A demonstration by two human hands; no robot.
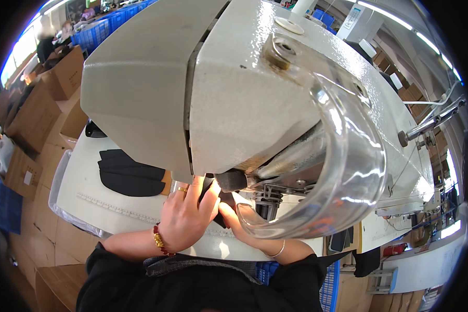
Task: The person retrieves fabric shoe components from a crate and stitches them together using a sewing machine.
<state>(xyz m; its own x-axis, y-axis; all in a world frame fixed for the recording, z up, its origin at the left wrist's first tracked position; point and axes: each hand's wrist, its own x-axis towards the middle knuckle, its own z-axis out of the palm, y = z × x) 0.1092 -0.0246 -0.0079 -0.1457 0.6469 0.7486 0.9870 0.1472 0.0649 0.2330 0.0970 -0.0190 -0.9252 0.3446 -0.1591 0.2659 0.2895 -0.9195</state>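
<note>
Hard, shiny white sewing machine [249, 119] up above, with a curved, see-through plastic guard [356, 182]. Smooth, pale table [83, 179] below, with ruler marks [117, 209] along it. Flat black cloth pieces [132, 176] with rounded edges, off to the left. Small dark cloth [228, 199] under the machine, between left grip [184, 216] and right grip [233, 218], touching both. Dull and thin-looking, mostly covered up. Left fingers bent and a bit apart; cannot tell if either grip is pinching or just pressing.
</note>
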